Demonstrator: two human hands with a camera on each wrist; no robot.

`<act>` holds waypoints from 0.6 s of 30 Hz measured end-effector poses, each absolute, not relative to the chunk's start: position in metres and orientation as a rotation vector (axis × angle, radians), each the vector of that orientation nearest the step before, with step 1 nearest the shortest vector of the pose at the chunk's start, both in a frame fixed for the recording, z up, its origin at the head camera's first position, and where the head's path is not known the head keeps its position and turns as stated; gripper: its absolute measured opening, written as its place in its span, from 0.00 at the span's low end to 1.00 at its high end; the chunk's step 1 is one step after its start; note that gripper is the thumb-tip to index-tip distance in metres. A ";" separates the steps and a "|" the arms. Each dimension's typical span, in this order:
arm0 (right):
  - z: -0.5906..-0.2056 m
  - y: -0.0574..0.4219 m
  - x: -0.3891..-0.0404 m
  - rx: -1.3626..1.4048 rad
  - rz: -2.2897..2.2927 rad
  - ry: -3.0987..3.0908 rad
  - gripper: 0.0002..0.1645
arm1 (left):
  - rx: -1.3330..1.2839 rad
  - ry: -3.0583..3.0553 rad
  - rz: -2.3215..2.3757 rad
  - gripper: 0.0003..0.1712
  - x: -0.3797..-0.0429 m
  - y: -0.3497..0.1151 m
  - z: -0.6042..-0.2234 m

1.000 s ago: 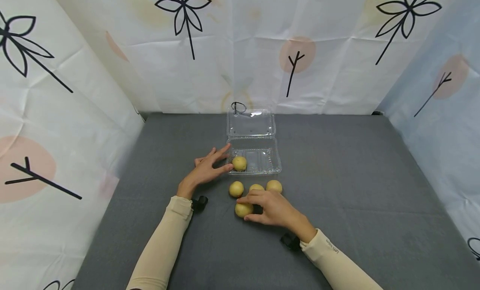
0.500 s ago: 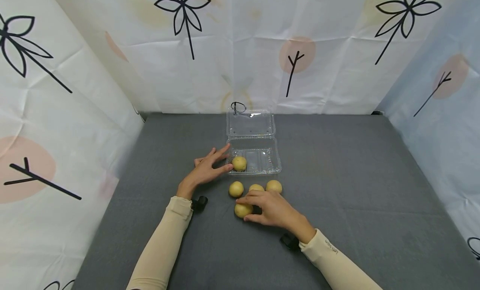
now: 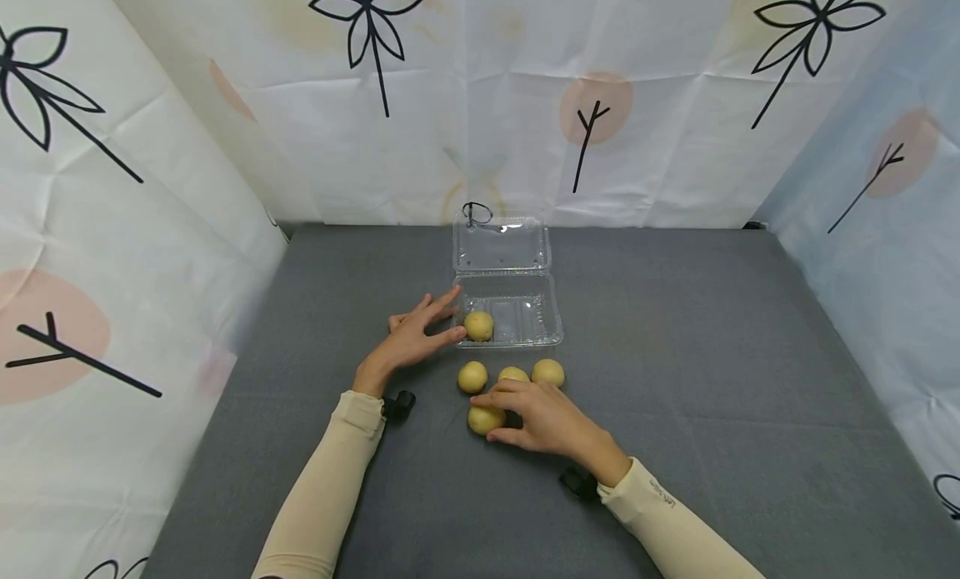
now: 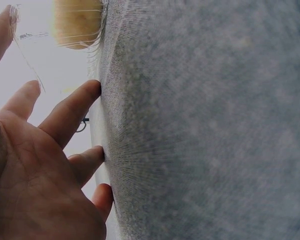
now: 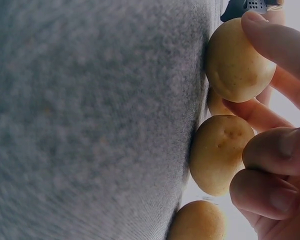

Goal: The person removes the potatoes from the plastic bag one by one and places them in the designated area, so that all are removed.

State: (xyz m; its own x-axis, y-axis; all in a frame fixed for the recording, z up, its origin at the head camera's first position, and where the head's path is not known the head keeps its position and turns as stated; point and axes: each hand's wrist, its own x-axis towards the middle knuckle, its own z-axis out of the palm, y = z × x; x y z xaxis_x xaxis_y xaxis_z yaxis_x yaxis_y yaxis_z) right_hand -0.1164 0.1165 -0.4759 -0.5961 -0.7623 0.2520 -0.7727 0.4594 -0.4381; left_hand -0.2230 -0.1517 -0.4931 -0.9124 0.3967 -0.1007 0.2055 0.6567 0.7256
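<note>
My right hand (image 3: 543, 414) pinches a small yellow potato (image 3: 486, 421) between thumb and fingertips, low over the cloth. The right wrist view shows the thumb (image 5: 277, 42) on that potato's near side, with another potato (image 5: 221, 155) beside the curled outer fingers. Just beyond the hand lie three more potatoes, one (image 3: 472, 377) at the left, one (image 3: 513, 374) partly hidden behind the fingers and one (image 3: 548, 372) at the right. My left hand (image 3: 412, 339), fingers spread, rests at the left rim of a clear plastic clamshell box (image 3: 525, 321). Inside, in the near left corner, sits one potato (image 3: 478, 326).
The box's hinged lid (image 3: 501, 244) stands open at the far side, near the patterned curtain (image 3: 660, 146) behind. Grey cloth (image 3: 712, 354) covers the table. White printed sheets (image 3: 135, 254) close off the left and right sides. A black camera sits at each wrist.
</note>
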 end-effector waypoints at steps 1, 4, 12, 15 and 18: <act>-0.476 0.116 -0.116 1.403 0.814 -2.667 0.28 | 0.486 2.626 1.103 0.45 -0.223 -0.152 -0.493; -0.476 0.116 -0.116 1.403 0.802 -2.662 0.28 | 0.482 2.628 1.102 0.45 -0.223 -0.152 -0.493; -0.476 0.117 -0.114 1.397 0.787 -2.671 0.30 | 0.486 2.624 1.107 0.45 -0.223 -0.151 -0.492; -0.475 0.118 -0.115 1.391 0.802 -2.679 0.30 | 0.487 2.619 1.111 0.45 -0.223 -0.151 -0.493; -0.475 0.118 -0.115 1.391 0.815 -2.679 0.31 | 0.485 2.617 1.112 0.45 -0.223 -0.151 -0.493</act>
